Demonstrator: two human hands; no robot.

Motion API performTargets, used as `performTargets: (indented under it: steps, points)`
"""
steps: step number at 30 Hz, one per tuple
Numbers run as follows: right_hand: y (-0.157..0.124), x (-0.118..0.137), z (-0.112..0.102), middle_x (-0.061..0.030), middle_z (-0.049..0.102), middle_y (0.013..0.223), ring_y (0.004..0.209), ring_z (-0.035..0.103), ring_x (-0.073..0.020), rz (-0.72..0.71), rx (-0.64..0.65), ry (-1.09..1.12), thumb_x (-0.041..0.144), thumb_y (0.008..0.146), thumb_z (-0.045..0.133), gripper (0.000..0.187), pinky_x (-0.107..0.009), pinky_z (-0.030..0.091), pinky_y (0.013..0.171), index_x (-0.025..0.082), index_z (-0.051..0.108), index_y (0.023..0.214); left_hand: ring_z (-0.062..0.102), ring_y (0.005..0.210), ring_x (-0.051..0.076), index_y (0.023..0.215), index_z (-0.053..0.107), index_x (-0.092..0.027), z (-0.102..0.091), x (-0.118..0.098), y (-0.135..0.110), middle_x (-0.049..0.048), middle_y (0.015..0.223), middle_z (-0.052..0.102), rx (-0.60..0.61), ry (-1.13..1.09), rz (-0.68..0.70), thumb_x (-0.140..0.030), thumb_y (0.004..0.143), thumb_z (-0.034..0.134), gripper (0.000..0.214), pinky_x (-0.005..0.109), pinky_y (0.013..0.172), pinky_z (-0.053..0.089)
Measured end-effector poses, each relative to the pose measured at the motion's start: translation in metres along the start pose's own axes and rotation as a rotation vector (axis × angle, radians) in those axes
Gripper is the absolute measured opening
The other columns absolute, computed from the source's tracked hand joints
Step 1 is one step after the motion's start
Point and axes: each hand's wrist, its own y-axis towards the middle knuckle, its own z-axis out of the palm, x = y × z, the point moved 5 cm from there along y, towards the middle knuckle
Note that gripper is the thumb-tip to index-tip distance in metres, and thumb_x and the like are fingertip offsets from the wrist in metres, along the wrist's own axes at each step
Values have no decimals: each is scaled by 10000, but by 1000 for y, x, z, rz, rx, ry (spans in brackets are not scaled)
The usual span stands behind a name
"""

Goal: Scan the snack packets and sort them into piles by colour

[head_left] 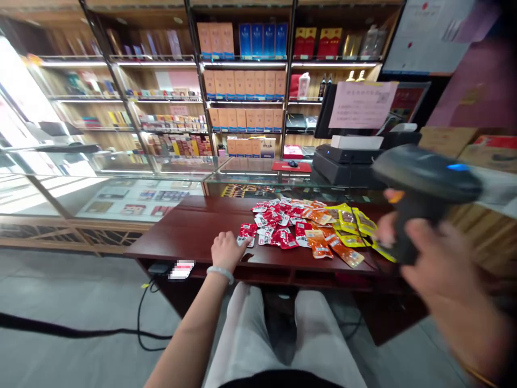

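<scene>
Red packet: a small red-and-white sachet, the red packet (247, 234) lies flat near the counter's front edge, at the left fringe of the heap.
Scanner: the black pistol-grip scanner (424, 180) has a blue light on top and an orange trigger. It is blurred, and is held in the air off the counter's right end.
Heap: red sachets (278, 218) on the left, orange sachets (323, 243) in the middle and yellow sachets (350, 221) towards the right end, overlapping loosely across the counter's right half.
Counter: the dark red wooden counter (189, 226) is bare along its left half.
Around: a glass display case (133, 188) sits past the back edge and a black till unit (343, 159) by the back right corner, with shelves of boxes (244, 81) behind.
Left hand: the left hand (226, 250) reaches forward palm down, a pale bracelet (220, 272) at the wrist. Its fingers curl onto the red packet, but I cannot tell whether they pinch it or only press on it.
Right hand: the right hand (428, 258) is raised and close to the camera, closed around the scanner's handle, with the scanner's head pointing left above the yellow sachets.
</scene>
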Motion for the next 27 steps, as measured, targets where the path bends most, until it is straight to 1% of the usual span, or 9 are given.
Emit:
performTargets:
  steps: [1,3,5,8,10,14,17,21,27]
  points:
    - [13,-20,31,18,558,617,535,490,-143,50,65,111,456,838,696,370,-286,451,533,203,645,1103,550,1107,347,1039,625,-115,7,0,6,201,1113,618,30,57,-18,-715,768,506,668,415,915,420]
    - [28,-59,91,41,512,566,513,447,-144,156,190,295,506,796,714,439,-283,399,512,220,623,1117,545,1117,345,1034,616,-110,19,-3,16,208,1140,609,71,101,-27,-687,765,541,641,403,914,416]
    - [33,-92,139,43,516,566,513,445,-139,237,263,361,534,782,709,401,-272,375,506,219,623,1016,558,1109,329,998,607,-125,28,-3,26,200,1130,620,105,77,-14,-612,775,594,536,375,904,414]
    - [34,-130,191,28,522,565,520,449,-133,384,365,418,563,783,684,365,-267,370,511,212,583,774,630,948,275,935,566,-174,36,14,41,140,952,673,172,-106,-40,-460,818,612,312,329,801,429]
    - [35,-148,217,39,497,550,521,442,-140,470,433,477,583,788,664,374,-279,406,545,217,609,843,641,801,223,903,524,-209,39,36,52,74,821,669,149,-337,-106,-389,854,571,192,292,709,426]
    - [40,-173,264,51,465,576,531,426,-139,594,554,624,580,817,639,434,-291,448,602,219,633,1059,565,597,135,859,468,-229,47,91,67,-17,689,592,-30,-811,-289,-389,880,495,164,228,581,404]
    - [38,-188,295,45,472,605,537,426,-131,674,637,707,568,843,621,451,-282,447,598,207,633,1113,501,529,108,866,473,-228,47,119,72,-48,643,541,-104,-925,-342,-427,851,510,202,211,538,388]
    - [24,-206,322,54,487,583,515,419,-118,708,694,685,555,831,650,459,-266,430,581,195,636,1116,491,541,97,863,471,-227,42,133,73,-53,661,538,-129,-971,-344,-454,823,529,238,203,543,394]
    - [-2,-234,335,71,496,553,482,404,-109,695,670,500,565,758,718,507,-232,335,489,189,612,1081,492,554,95,879,473,-219,44,137,72,-43,683,547,-124,-1009,-364,-440,835,532,233,199,539,405]
